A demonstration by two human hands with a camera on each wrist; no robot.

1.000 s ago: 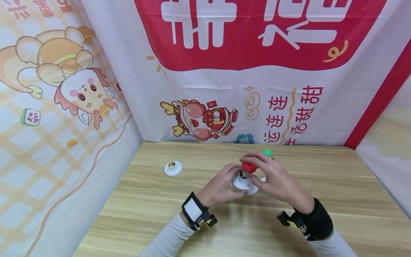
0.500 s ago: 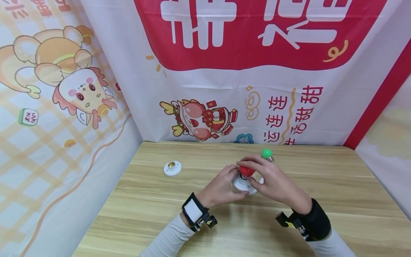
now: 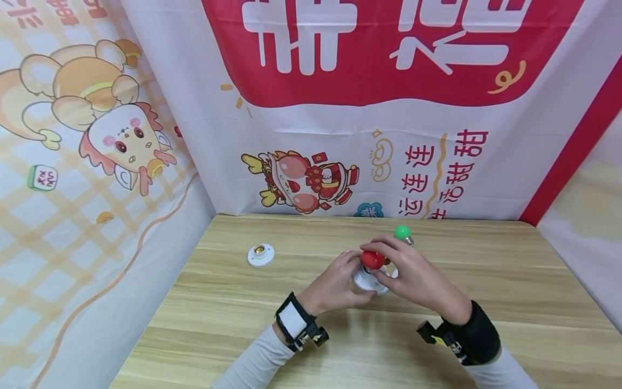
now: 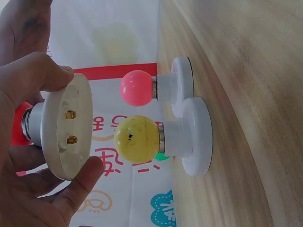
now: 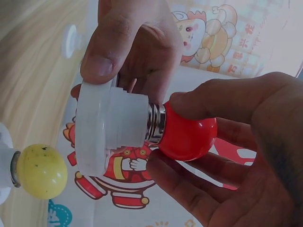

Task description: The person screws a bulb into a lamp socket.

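My left hand (image 3: 335,283) grips a white lamp socket (image 5: 125,116) by its round base, lifted off the table, with two brass terminals showing on the underside in the left wrist view. With thumb and fingers my right hand (image 3: 415,273) holds a red light bulb (image 5: 189,135) at the socket's mouth. Part of the bulb's silver screw thread shows outside the socket collar; the rest is hidden inside. Close by on the table, a yellow bulb (image 4: 137,138) and a pinkish-red bulb (image 4: 138,88) sit in white sockets, largely hidden by the right hand in the head view.
On the left of the wooden table (image 3: 233,324) lies a white socket (image 3: 261,255) without a bulb. A green bulb (image 3: 402,232) with a metal base shows behind the right hand. Printed cloth (image 3: 311,124) hangs along the back and left side.
The red bulb has come down and slightly left onto the socket, its thread now partly inside. My right hand moved with it; the left hand has kept its hold on the socket.
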